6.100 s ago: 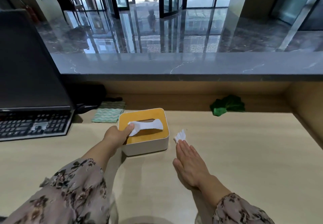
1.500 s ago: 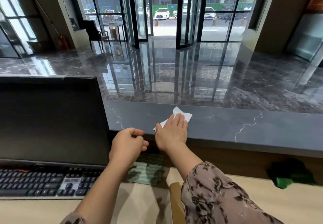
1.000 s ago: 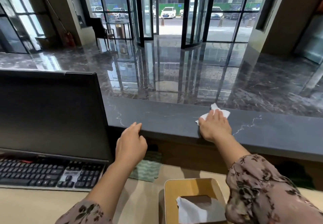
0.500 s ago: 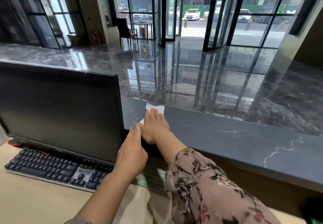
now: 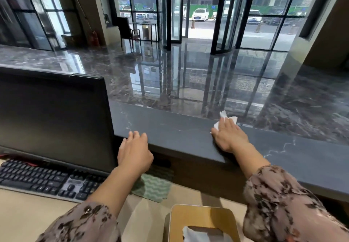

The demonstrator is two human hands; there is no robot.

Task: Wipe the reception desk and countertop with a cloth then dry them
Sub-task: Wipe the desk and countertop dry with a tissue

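A dark grey marble countertop (image 5: 170, 128) runs across the view above the light wooden desk (image 5: 28, 219). My right hand (image 5: 229, 137) lies flat on the countertop, pressing a white tissue (image 5: 227, 119) whose corners stick out past my fingertips. My left hand (image 5: 135, 152) rests with its fingertips on the countertop's front edge, fingers slightly apart, holding nothing. A green patterned cloth (image 5: 153, 186) lies on the desk below the counter, partly hidden by my left forearm.
A black monitor (image 5: 52, 117) and black keyboard (image 5: 41, 178) stand at the left. A tissue box (image 5: 200, 221) with a yellow-brown top sits at the bottom centre. Beyond the counter lie a glossy lobby floor and glass doors.
My right hand has slid the tissue to the right along the countertop, from beside the monitor to the middle. My left hand stays at the counter's front edge.
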